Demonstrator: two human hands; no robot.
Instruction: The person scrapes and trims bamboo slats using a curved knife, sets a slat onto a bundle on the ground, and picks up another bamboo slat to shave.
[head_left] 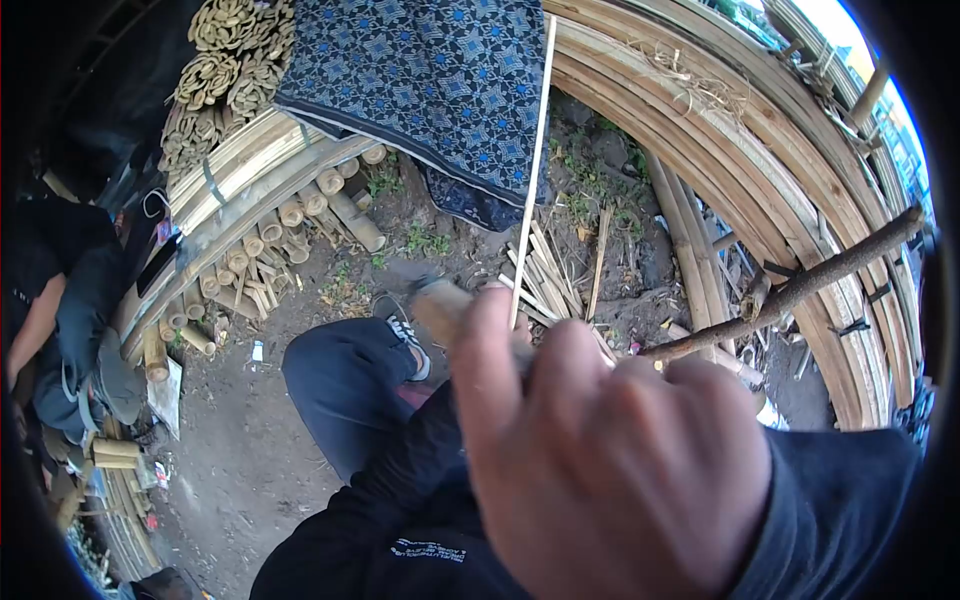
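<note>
My right hand [620,460] is large and close to the camera, its fingers curled and closed. A thin pale bamboo strip [537,140] rises from between its index and middle knuckles, slanting up past the edge of a blue patterned cloth [420,85]. My left forearm, in a dark sleeve [415,440], reaches behind the right hand. That right hand hides most of my left hand, so its fingers do not show clearly. Just left of the right index finger is a blurred brown shape [442,308] with a grey end; I cannot make out what it is.
Split bamboo pieces [545,270] lie on the dirt ahead. Long wooden slats [720,130] curve along the right, with a rough branch [800,295] across them. Cut bamboo poles [270,230] and bundled strips [225,80] are stacked at left. Another person [70,300] sits at the far left.
</note>
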